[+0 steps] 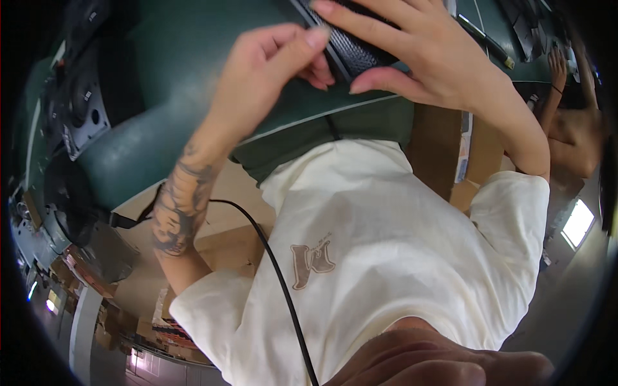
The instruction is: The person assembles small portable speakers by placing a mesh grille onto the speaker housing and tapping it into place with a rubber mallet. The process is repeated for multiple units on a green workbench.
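Observation:
A black piece with a woven-looking, textured face (355, 53) and a smooth, straight rim lies on the dark green table. The upper edge of the picture cuts it off. At its left rim is my left hand (277, 58), its thumb pressed toward curled fingers; what lies in the pinch is hidden. My right hand (418, 55) lies over the textured face, fingers stretched and spread. Its thumb rests near the piece's near corner, while the index finger reaches across to the left rim.
Dark plates with round openings (84, 106) stand at the left of the table (167, 77). A slim dark rod (492, 46) lies to the right, near another person's hand (557, 67). Cardboard boxes (434, 151) sit below the table edge. A black cable (278, 264) crosses my shirt.

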A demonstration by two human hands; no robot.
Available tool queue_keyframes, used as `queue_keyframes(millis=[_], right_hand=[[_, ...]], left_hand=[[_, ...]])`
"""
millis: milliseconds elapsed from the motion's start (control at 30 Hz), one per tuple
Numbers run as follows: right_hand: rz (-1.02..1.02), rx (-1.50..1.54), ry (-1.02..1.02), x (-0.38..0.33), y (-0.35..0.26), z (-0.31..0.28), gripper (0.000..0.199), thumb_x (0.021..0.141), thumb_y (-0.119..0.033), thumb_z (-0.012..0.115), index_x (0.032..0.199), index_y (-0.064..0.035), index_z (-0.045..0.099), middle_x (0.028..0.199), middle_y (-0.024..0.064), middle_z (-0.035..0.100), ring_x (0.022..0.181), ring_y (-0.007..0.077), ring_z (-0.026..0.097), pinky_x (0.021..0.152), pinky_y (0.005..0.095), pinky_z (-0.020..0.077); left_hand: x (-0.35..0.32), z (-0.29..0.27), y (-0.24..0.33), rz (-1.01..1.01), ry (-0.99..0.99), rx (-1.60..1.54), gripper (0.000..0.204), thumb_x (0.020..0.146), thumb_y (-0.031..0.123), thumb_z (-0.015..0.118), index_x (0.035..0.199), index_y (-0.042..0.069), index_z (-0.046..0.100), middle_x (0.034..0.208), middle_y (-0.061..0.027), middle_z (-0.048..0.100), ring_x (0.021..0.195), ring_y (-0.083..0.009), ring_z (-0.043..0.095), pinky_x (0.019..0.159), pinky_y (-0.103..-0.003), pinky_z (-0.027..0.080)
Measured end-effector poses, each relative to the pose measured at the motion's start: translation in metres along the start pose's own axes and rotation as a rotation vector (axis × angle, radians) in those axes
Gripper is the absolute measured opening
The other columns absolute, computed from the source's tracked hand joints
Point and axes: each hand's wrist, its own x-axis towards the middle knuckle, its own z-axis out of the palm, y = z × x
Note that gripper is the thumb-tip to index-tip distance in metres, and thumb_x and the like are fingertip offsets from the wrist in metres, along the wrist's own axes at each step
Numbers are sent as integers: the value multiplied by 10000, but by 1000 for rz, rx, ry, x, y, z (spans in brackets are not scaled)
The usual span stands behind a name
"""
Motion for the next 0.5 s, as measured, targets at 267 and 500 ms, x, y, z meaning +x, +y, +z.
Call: queue_keyframes(millis=[267, 500], right_hand=[[77, 232, 231, -36, 7, 1, 751, 911, -487, 743, 1476, -46, 516, 1609, 228, 354, 1489, 436, 322, 1222, 573, 193], [910, 976, 945, -33, -63, 50, 1129, 881, -409, 815, 1621, 54, 98, 1679, 224, 165, 1559, 310, 190, 1257, 422, 141]], left_hand=[[-11, -37, 46, 492, 413, 412, 312, 1076, 213, 526, 1149, -65, 649, 1131, -206, 690, 1068, -280, 685, 882, -363, 541], [38, 7, 70, 237, 245, 266, 747, 946, 288, 755, 1501, -58, 396, 1464, -232, 498, 1364, -285, 494, 1152, -361, 357]])
